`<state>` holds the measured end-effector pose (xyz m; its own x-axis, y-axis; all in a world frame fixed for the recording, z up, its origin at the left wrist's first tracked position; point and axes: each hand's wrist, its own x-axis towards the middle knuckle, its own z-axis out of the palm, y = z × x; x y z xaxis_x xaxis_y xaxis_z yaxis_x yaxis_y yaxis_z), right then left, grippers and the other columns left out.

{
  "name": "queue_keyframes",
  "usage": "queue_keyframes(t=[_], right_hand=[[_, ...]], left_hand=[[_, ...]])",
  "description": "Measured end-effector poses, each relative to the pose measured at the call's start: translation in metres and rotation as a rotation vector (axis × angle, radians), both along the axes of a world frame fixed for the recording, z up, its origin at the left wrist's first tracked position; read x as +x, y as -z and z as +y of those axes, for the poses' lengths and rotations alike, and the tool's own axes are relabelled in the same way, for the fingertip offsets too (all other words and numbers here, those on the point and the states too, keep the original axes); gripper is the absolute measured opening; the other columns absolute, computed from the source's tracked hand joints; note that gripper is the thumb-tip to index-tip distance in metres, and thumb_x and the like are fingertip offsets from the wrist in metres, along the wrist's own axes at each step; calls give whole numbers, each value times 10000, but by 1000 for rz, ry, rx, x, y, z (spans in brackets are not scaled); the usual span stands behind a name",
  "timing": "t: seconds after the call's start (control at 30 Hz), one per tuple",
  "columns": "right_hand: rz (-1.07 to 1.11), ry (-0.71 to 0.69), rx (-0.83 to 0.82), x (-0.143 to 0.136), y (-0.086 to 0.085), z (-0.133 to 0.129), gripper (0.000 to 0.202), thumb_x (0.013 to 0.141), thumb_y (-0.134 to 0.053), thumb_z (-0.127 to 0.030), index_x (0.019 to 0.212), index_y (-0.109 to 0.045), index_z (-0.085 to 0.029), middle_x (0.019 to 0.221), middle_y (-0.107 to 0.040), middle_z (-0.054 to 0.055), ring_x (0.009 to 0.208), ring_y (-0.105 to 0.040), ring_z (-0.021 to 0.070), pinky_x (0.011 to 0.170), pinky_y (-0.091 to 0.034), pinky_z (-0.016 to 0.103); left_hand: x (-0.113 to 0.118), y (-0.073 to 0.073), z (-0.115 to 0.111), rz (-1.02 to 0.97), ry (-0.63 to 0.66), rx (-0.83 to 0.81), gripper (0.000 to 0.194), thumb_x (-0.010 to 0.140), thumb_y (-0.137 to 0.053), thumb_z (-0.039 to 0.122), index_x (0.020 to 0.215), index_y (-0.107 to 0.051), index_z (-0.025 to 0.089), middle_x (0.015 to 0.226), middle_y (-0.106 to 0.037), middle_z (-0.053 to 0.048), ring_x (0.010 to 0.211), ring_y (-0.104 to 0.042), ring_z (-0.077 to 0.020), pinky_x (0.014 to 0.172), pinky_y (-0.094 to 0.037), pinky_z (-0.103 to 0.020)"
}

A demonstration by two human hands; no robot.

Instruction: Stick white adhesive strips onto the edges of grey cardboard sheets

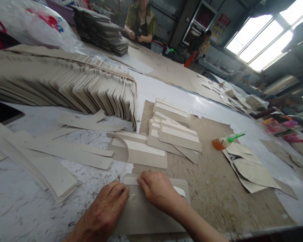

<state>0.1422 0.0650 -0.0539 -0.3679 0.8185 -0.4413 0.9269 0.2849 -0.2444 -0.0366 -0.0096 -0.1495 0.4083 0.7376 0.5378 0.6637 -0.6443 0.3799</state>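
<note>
Board (151, 220) by near edge of table (27, 208). Left hand (101, 208), half curled, touches its left edge. Right hand (160, 191), fingers bunched, rests on strip (131, 180). Cannot tell if either grips.

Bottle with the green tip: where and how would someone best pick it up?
Probably around the rounded amber body of the bottle, from the left: the bottle looks tipped sideways, its thin green nozzle pointing right, and bare brown sheet lies on the left, while pale pieces crowd the nozzle side.
</note>
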Motion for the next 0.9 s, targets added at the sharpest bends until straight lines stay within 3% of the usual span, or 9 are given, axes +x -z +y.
queue_keyframes(t=[0.17, 0.47, 0.9], right_hand=[[-14, 19, 23, -1, 6, 0, 293, 942, -382, -319, 833, -623, -193, 841, -717, 98, 797, -679, 265, 606, -311, 311], [7, 17, 10, 0, 8, 0, 296, 940, -378, -310, 834, -625, -184, 840, -716, 107, 787, -677, 253, 612, -332, 305], [66, -8, -21, 5, 8, 5, 265, 920, -406, -282, 824, -621, -161, 819, -708, 121, 759, -661, 221, 602, -318, 280]], left_hand=[[0, 9, -1, -10, -11, 19, 274, 924, -435, 51, 1163, -568, 69, 1191, -507, -147, 1199, -434, -271, 1034, -402, -414], [-2, -11, 1, 105, 0, 23, 308, 892, -494, 19, 1194, -542, 51, 1325, -481, -194, 1293, -406, -291, 1040, -458, -412], [-2, -9, -1, 147, 29, 19, 343, 872, -495, -22, 1211, -532, 9, 1342, -466, -212, 1314, -379, -310, 1071, -408, -419]])
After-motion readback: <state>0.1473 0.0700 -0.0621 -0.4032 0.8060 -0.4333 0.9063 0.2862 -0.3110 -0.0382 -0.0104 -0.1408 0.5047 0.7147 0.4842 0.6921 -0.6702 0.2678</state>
